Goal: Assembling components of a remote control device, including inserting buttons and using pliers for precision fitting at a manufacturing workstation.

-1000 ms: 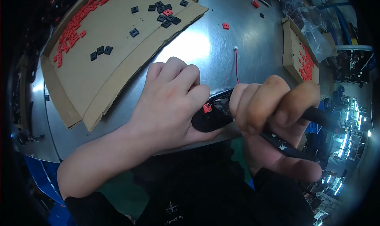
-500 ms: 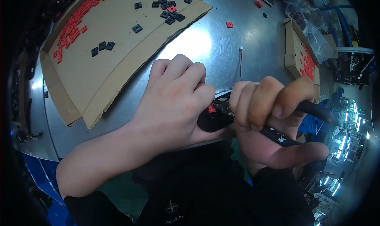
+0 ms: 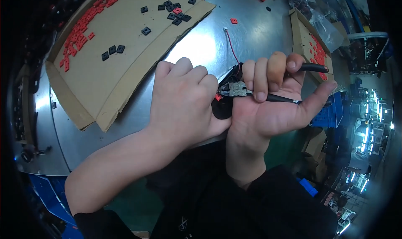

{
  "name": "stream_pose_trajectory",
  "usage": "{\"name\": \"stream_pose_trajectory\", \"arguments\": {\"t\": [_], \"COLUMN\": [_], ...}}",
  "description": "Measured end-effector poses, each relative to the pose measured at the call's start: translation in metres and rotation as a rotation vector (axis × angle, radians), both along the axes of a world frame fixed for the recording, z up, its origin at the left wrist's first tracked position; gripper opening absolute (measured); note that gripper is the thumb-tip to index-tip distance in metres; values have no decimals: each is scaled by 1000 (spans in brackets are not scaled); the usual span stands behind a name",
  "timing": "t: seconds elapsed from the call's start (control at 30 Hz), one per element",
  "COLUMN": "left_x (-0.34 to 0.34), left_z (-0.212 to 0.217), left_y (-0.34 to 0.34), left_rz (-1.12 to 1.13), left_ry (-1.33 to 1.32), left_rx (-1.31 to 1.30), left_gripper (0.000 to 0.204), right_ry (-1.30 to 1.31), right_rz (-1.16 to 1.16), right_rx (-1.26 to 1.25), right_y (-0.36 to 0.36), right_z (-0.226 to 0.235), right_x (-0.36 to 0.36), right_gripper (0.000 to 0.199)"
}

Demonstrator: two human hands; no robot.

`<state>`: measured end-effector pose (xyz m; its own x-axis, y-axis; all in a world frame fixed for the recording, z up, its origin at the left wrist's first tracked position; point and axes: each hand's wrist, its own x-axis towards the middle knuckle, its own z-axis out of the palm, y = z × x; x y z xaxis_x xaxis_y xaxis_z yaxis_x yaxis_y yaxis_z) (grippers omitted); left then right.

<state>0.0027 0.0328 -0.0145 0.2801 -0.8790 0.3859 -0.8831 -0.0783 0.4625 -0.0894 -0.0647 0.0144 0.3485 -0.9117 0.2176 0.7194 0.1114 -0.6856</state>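
Observation:
My left hand [image 3: 184, 101] is closed round a black, round-ended part [image 3: 222, 109], most of it hidden under my fingers. A small red piece [image 3: 217, 97] shows at that part's edge. My right hand [image 3: 272, 101] grips a pair of pliers [image 3: 238, 88] with dark handles, thumb stretched out and fingers curled round the upper handle. The pliers' jaw tips meet the red piece beside my left fingers. From behind the hands a thin red wire [image 3: 231, 46] runs up to a small white connector [image 3: 225, 29] on the metal table.
A cardboard tray [image 3: 92, 86] at the left holds many red pieces [image 3: 79, 36] and several black square ones [image 3: 120, 49]. Another cardboard box [image 3: 299, 34] with red pieces stands at the right. A lone red square [image 3: 233, 21] lies on the metal table [image 3: 259, 34].
My right hand has turned and opened its palm more, spreading the pliers' handles into view. The pliers' jaws now show at the red piece. The wire's connector appears further left.

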Motion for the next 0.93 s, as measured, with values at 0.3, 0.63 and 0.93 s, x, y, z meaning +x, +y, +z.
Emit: {"name": "stream_pose_trajectory", "arguments": {"t": [0.3, 0.63, 0.93], "left_x": [11, 17, 16], "left_z": [-1, -3, -3], "left_y": [8, 6, 2], "left_rz": [-24, -101, -116], "left_ry": [-8, 78, 70], "left_rx": [-35, 26, 70], "left_gripper": [45, 46, 42], "right_ry": [-58, 90, 50], "right_rz": [267, 524, 518], "right_rx": [-555, -644, -569], "right_y": [-11, -18, -18], "right_z": [13, 3, -7], "right_x": [-23, -15, -13], "right_gripper": [57, 65, 59]}}
